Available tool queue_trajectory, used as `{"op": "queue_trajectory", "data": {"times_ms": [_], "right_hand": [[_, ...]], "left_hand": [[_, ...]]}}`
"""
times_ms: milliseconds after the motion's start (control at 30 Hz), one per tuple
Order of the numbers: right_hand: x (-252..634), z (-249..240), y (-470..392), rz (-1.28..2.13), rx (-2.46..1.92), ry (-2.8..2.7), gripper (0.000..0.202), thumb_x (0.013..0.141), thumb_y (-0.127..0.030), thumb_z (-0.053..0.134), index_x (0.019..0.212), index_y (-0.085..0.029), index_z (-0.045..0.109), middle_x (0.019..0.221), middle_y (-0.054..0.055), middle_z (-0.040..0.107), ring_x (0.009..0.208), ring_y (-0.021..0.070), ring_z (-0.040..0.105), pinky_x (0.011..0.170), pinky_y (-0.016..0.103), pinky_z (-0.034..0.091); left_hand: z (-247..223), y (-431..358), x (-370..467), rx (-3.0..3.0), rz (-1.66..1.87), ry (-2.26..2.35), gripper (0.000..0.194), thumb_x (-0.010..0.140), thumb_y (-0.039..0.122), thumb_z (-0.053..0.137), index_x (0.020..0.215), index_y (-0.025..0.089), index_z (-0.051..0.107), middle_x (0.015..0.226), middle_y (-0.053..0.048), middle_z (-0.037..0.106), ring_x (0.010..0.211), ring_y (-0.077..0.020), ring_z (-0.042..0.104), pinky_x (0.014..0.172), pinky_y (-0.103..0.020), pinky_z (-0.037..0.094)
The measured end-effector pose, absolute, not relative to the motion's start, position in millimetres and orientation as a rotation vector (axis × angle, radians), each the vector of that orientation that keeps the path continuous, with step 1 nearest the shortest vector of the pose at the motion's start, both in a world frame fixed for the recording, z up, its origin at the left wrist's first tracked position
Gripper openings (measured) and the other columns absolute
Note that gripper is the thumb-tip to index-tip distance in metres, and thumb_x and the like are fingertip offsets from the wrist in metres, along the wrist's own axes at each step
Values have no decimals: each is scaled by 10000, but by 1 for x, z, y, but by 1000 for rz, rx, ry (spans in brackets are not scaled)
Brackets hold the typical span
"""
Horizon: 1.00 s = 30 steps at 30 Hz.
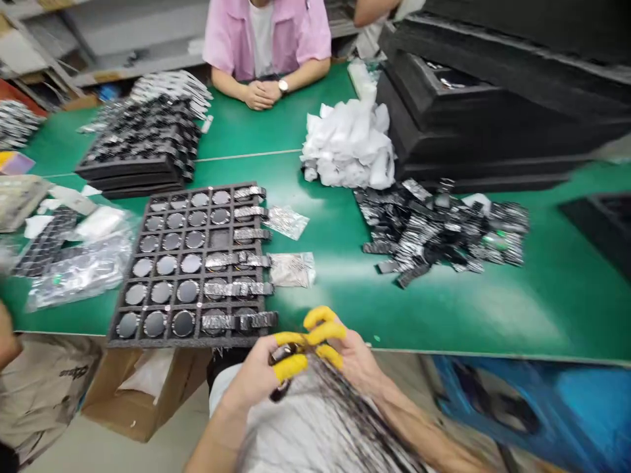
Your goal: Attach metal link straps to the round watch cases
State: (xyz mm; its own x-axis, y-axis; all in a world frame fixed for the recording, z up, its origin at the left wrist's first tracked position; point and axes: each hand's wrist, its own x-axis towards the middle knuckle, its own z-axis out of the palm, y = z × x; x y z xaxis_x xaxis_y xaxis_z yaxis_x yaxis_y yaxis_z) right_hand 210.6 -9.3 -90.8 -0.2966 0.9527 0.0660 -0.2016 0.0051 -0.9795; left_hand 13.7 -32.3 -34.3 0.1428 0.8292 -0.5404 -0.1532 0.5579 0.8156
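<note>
I am seeing left hand (257,374) pinching watch part (284,353); right hand (353,351) half-curling, hold I cannot tell; tray (187,342) lying at ten o'clock.

– Looking at the dark watch piece (284,353): hanging loose or being held?
– Being held, sitting between the yellow-covered fingertips (292,368) of the left grip (257,373).
– Showing what sort of surface?
– Gleaming nearly black, catching pale highlights, blurring too much for reading finer detail.
– And lower down?
– Showing a dark curved portion (280,393) under the lower fingertip, keeping the stretch between hidden behind that finger.
– Touching the right grip (352,351) too?
– Slanting upward toward it, coming right up to its fingertips, leaving actual contact too blurred for telling.
– Resting on anything?
– Hanging in the fingers, just off the near edge of the green counter (444,322).
</note>
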Motion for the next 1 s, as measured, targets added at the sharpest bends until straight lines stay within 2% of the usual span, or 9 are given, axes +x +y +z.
{"op": "queue_trajectory", "data": {"times_ms": [100, 167, 200, 300, 367, 433, 700, 867, 1000], "right_hand": [[198, -87, -9, 1567, -808, -971, 342, 866, -587, 836, 883, -261, 737, 1075, 89, 717, 1070, 268, 659, 982, 421, 514], [192, -82, -11, 1731, -707, -731, 387, 865, -628, 818, 911, -269, 681, 991, 68, 737, 990, 254, 678, 947, 418, 511], [189, -79, -13, 1833, -650, -637, 413, 866, -647, 807, 910, -266, 654, 917, 54, 735, 912, 240, 678, 912, 407, 513], [180, -69, -18, 2079, -532, -555, 490, 843, -682, 814, 847, -230, 625, 721, 22, 688, 668, 179, 596, 762, 347, 494], [175, -65, -20, 2154, -544, -599, 511, 816, -667, 849, 817, -194, 655, 688, 21, 683, 572, 137, 535, 660, 304, 449], [170, -64, -21, 2180, -599, -622, 526, 772, -652, 891, 802, -168, 689, 678, 17, 684, 509, 111, 507, 578, 280, 401], [167, -67, -22, 2245, -719, -693, 490, 787, -611, 891, 765, -158, 706, 564, -14, 633, 462, 101, 479, 516, 266, 341], [162, -70, -25, 2141, -654, -526, 517, 801, -641, 880, 871, -192, 635, 652, -32, 606, 575, 112, 504, 616, 267, 364], [160, -69, -26, 2127, -600, -499, 509, 826, -656, 846, 828, -198, 625, 595, -44, 544, 581, 126, 442, 638, 284, 338]], "left_hand": [[-44, -33, 3, 621, 890, 1168, 575, 748, 441, 928, 1242, 194, 771, 982, -65, 753, 592, -72, 488, 525, -193, 413], [-48, -32, -5, 658, 958, 1204, 565, 845, 427, 864, 1348, 221, 712, 884, -21, 706, 531, -51, 421, 490, -181, 382], [-48, -32, -9, 753, 979, 1244, 522, 891, 399, 825, 1371, 233, 702, 869, -15, 694, 542, -62, 454, 509, -187, 422], [-41, -27, -20, 1345, 953, 1301, 422, 994, 230, 661, 1410, 286, 700, 1178, -95, 735, 894, -171, 701, 807, -301, 611], [-33, -23, -23, 1780, 877, 1276, 523, 986, 118, 577, 1456, 327, 672, 1486, -114, 636, 1237, -246, 676, 1053, -409, 582], [-27, -20, -24, 2052, 755, 1288, 625, 959, 56, 540, 1504, 347, 626, 1571, -99, 589, 1344, -265, 634, 1131, -443, 547], [-25, -21, -17, 2190, 643, 1318, 678, 899, -4, 499, 1509, 270, 608, 1359, -94, 721, 1173, -226, 739, 1005, -335, 626], [-27, -24, -18, 2126, 767, 1345, 635, 908, -2, 499, 1487, 237, 605, 1343, -104, 713, 1211, -209, 723, 1023, -308, 610], [-29, -25, -18, 2054, 809, 1328, 593, 952, 27, 510, 1492, 255, 597, 1374, -102, 699, 1256, -202, 699, 1053, -308, 594]]}}
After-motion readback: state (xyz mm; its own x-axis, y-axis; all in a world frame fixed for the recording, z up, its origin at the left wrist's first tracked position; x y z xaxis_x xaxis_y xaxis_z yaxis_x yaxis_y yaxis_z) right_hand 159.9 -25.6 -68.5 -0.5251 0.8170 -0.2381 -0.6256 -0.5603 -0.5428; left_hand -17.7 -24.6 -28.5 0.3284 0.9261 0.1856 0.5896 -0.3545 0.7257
